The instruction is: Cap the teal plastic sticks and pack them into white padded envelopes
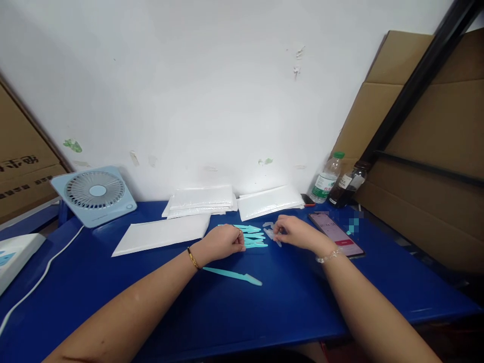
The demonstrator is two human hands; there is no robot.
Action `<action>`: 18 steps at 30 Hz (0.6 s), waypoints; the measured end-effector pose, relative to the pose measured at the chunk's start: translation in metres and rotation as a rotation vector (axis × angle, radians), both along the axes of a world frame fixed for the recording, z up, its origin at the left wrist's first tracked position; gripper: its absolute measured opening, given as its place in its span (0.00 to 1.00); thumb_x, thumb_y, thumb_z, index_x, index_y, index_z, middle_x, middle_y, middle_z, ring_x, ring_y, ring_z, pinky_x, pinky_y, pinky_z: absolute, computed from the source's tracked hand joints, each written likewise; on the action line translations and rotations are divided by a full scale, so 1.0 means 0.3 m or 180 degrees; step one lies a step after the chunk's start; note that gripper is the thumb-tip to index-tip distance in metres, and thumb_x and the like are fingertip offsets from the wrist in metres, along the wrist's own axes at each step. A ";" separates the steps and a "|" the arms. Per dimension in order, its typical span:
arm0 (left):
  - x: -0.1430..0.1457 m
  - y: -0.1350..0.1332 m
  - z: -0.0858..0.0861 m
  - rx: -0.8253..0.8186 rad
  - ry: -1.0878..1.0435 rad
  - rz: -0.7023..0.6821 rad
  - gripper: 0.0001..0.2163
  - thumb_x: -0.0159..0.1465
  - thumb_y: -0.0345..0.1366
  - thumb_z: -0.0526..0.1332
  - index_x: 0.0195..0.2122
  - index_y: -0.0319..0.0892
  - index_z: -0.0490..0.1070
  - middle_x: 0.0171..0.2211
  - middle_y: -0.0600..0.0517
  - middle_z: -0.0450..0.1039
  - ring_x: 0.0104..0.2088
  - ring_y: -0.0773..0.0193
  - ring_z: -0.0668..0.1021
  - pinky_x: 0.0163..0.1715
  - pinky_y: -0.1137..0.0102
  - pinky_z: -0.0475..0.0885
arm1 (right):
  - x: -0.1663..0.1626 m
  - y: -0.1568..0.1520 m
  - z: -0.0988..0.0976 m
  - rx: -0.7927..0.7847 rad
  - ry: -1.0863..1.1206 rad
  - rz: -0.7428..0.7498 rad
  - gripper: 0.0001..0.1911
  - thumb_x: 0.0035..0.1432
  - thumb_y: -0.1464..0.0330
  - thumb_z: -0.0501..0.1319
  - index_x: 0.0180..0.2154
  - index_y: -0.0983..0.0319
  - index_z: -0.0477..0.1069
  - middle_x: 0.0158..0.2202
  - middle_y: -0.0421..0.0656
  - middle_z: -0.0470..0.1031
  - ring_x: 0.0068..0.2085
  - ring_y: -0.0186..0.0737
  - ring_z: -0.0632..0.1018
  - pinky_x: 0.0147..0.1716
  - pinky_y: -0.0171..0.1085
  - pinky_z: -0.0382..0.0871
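A white painted wall (212, 91), chipped in patches, fills the upper middle of the frame above a blue table (291, 302). A printed brown cardboard box (22, 161) stands at left, brown cardboard panels (442, 121) and a slanting black metal bar (410, 85) at right.

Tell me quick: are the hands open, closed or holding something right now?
Left hand: curled at the turquoise tools; grip cannot be told.
Right hand: partly curled at the clear plastic pieces; grip unclear.
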State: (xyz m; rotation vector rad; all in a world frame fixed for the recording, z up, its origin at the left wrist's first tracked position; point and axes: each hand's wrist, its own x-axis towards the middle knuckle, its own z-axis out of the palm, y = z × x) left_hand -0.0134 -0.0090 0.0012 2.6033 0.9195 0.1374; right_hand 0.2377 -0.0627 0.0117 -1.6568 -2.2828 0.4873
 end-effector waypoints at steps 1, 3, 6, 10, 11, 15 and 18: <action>0.000 0.002 -0.001 -0.0014 -0.0037 0.0002 0.08 0.59 0.41 0.61 0.29 0.43 0.74 0.28 0.53 0.75 0.28 0.65 0.74 0.23 0.73 0.59 | -0.004 -0.002 0.006 0.0090 0.0072 -0.0018 0.11 0.58 0.63 0.59 0.29 0.63 0.72 0.33 0.44 0.71 0.32 0.36 0.71 0.31 0.34 0.61; 0.003 0.001 -0.001 -0.0013 -0.0087 -0.0004 0.08 0.59 0.41 0.60 0.30 0.43 0.74 0.28 0.53 0.75 0.28 0.65 0.74 0.23 0.73 0.59 | -0.030 -0.016 0.020 0.0138 0.0248 0.0125 0.15 0.61 0.59 0.55 0.31 0.62 0.72 0.32 0.43 0.71 0.32 0.36 0.71 0.32 0.34 0.61; 0.004 -0.002 0.003 0.0038 -0.0046 -0.0011 0.07 0.58 0.41 0.61 0.30 0.44 0.73 0.27 0.54 0.75 0.27 0.65 0.74 0.24 0.72 0.59 | -0.091 -0.053 0.040 -0.0071 0.0265 0.0459 0.17 0.60 0.55 0.56 0.31 0.62 0.72 0.30 0.42 0.72 0.30 0.35 0.71 0.29 0.33 0.59; -0.004 0.000 0.009 0.0064 0.0218 0.0041 0.05 0.55 0.38 0.63 0.28 0.44 0.73 0.27 0.54 0.75 0.27 0.65 0.73 0.23 0.72 0.59 | -0.168 -0.103 0.045 -0.0116 -0.0005 0.0685 0.17 0.51 0.54 0.64 0.33 0.61 0.71 0.28 0.40 0.72 0.29 0.35 0.70 0.26 0.32 0.55; -0.006 0.001 0.009 0.0079 0.0277 0.0047 0.04 0.55 0.38 0.63 0.28 0.44 0.74 0.27 0.54 0.75 0.28 0.65 0.74 0.24 0.72 0.59 | -0.185 -0.112 0.041 -0.0102 -0.0046 0.0738 0.17 0.51 0.54 0.64 0.33 0.61 0.71 0.28 0.40 0.72 0.28 0.34 0.69 0.26 0.32 0.54; -0.013 0.003 0.011 0.0519 0.0168 0.0128 0.07 0.56 0.38 0.64 0.35 0.44 0.74 0.37 0.51 0.74 0.35 0.61 0.75 0.31 0.71 0.64 | -0.235 -0.126 0.008 -0.0258 -0.0162 0.1073 0.16 0.50 0.54 0.64 0.33 0.60 0.71 0.29 0.40 0.72 0.28 0.34 0.69 0.25 0.33 0.53; -0.015 -0.011 0.030 0.0449 0.0061 0.0081 0.09 0.57 0.40 0.62 0.37 0.44 0.73 0.38 0.51 0.74 0.37 0.61 0.75 0.32 0.71 0.65 | -0.243 -0.123 -0.018 -0.0326 -0.0214 0.1231 0.10 0.53 0.60 0.63 0.32 0.60 0.70 0.32 0.40 0.73 0.30 0.35 0.70 0.27 0.32 0.55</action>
